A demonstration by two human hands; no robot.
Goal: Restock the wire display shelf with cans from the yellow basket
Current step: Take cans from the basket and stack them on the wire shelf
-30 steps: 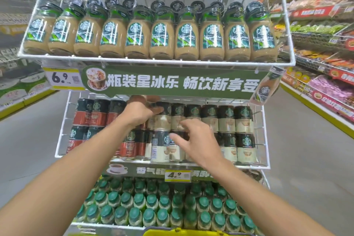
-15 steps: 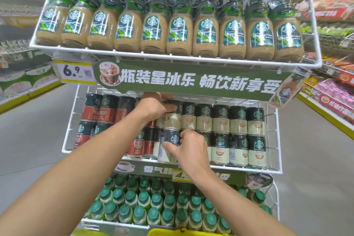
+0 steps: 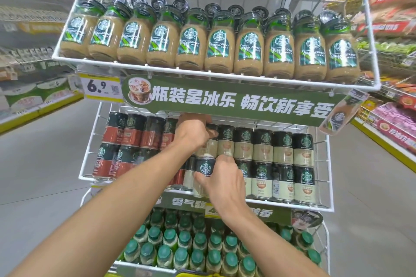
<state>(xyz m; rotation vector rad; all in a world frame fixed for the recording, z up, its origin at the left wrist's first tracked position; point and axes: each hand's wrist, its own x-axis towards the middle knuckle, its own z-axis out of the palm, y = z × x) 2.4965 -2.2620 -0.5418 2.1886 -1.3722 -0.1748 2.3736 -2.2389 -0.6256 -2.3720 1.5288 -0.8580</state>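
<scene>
Both hands reach into the middle tier of the white wire display shelf. My left hand grips a cream-and-black can in the upper row, its fingers curled over the can's top. Just below, my right hand grips a lower-row cream can round its body. Red-and-black cans fill the tier's left side and cream cans its right, stacked two high. The yellow basket shows only as a thin rim at the bottom edge.
Glass coffee bottles line the top tier above a green sign. Green-capped bottles fill the bottom tier. A price tag hangs at the left. Store aisles with stocked shelves run along both sides.
My right hand has closed round the lower cream can, where a second ago its fingers were only reaching. My left hand stays on the upper can. The camera has moved closer to the shelf.
</scene>
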